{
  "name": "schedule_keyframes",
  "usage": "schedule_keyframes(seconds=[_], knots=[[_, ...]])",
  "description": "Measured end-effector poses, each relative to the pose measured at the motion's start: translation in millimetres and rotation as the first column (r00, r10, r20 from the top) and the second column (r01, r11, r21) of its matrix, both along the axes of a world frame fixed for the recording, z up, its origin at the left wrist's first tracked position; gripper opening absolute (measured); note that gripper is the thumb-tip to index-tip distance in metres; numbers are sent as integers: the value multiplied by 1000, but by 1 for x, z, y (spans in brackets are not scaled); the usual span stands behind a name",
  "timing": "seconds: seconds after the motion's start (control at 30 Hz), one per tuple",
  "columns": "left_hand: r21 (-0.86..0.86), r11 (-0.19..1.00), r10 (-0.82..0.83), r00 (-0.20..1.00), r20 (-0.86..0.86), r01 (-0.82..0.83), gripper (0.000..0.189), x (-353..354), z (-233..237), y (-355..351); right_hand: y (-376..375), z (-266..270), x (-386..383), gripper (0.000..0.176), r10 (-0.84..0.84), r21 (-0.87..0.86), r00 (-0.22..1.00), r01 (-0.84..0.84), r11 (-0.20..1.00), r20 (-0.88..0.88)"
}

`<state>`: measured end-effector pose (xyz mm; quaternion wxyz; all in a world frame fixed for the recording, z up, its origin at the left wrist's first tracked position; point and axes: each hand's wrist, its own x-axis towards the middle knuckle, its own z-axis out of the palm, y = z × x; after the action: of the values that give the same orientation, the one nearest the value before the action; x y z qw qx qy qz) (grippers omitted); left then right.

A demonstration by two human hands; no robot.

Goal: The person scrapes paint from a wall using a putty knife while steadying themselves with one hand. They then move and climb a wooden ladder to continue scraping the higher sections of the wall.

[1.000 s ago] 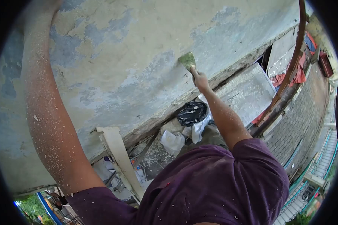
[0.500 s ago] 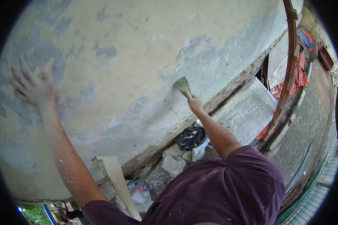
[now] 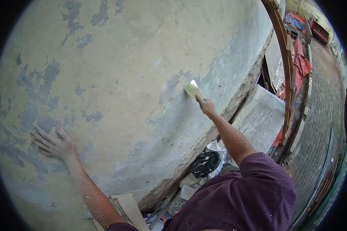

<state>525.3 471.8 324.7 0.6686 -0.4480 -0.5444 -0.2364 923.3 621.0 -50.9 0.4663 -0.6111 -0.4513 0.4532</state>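
Note:
Cream paint is peeling in grey patches off the wall [image 3: 131,84] in front of me. My left hand [image 3: 54,144] lies flat on the wall at the left, fingers spread, holding nothing. My right hand [image 3: 206,107] is wrapped round the handle of a wide-bladed scraper [image 3: 192,88]. The scraper's blade is against or very close to the wall, at the edge of a grey patch; exact contact is hard to tell. Flakes of paint dust both forearms.
Below the wall's foot are a black plastic bag [image 3: 205,164] and a pale flat board [image 3: 260,115] strewn with flakes. A curved brown wooden beam [image 3: 284,50] rises at the right. Beyond it are red sheeting [image 3: 301,63] and a brick path [image 3: 320,104]. A pale plank [image 3: 132,210] leans near my left arm.
The camera view has turned, so the wall and both hands appear shifted. The scraper blade has tilted and now catches the light. My left hand stays spread on the wall.

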Motion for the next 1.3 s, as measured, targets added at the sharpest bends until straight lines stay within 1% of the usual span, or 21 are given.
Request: schedule_keyframes(seconds=[0.07,0.13,0.17,0.2,0.23,0.3,0.33,0.4,0.43,0.47,0.5,0.57,0.67,0.73,0.77,0.8,0.87,1.0,1.13,1.2,1.3], knots=[[-9,1000,20,1000,8,-20,74,3,0,1,2,-21,23,59,-93,-99,989,82,992,-115],[-2,1000,6,1000,-6,-6,73,5,1,2,70,-37,26,46,-191,483,958,66,873,215],[-6,1000,6,1000,-16,-6,73,5,1,1,69,40,35,28,-71,411,987,6,912,144],[-8,1000,2,1000,-30,-2,73,5,2,-1,91,92,43,28,-43,318,995,71,945,-95],[-18,1000,-16,999,-32,16,73,6,2,-2,89,152,54,53,-84,424,993,110,899,-80],[-14,999,-36,999,-32,36,73,9,2,2,95,233,80,65,-62,298,974,126,946,-216],[-16,999,-31,999,-26,31,73,9,0,2,98,228,87,65,-60,299,975,124,946,-216],[-24,999,-23,999,-28,23,73,10,5,2,100,191,108,66,-60,212,990,32,977,126],[-19,999,-28,999,-35,27,73,11,8,6,96,143,108,66,-70,401,995,39,915,64],[-15,1000,-19,999,-29,19,73,11,2,0,98,22,102,67,-105,310,974,38,950,200],[-17,1000,-13,1000,-25,12,73,10,-1,-3,69,21,98,71,-28,58,992,21,998,125],[-8,1000,-1,1000,-20,1,74,7,2,1,56,35,97,75,21,-141,991,-2,990,131],[-10,1000,19,999,-32,-20,74,5,2,1,62,31,105,73,-79,26,968,75,997,238],[-22,1000,6,1000,-24,-7,73,5,1,1,56,75,96,74,-68,172,996,57,983,62],[-17,1000,8,1000,-17,-8,73,5,1,1,59,108,91,76,61,80,987,-74,994,150],[-27,1000,-4,1000,-17,3,73,4,1,-1,60,144,83,77,138,-4,987,-138,990,83],[5,1000,24,998,-52,-23,72,3,2,1,74,194,65,79,-15,251,1000,13,968,8],[7,1000,-11,996,-92,12,70,1,3,0,49,339,74,78,52,342,968,-136,930,245],[10,1000,-17,994,-105,18,67,3,5,-2,60,303,74,76,62,324,967,-142,935,247],[27,998,-46,993,-113,49,67,4,7,0,76,214,79,74,52,341,987,-102,935,154],[18,999,-46,993,-109,48,67,5,6,-2,67,44,98,77,53,30,970,-62,998,239]])
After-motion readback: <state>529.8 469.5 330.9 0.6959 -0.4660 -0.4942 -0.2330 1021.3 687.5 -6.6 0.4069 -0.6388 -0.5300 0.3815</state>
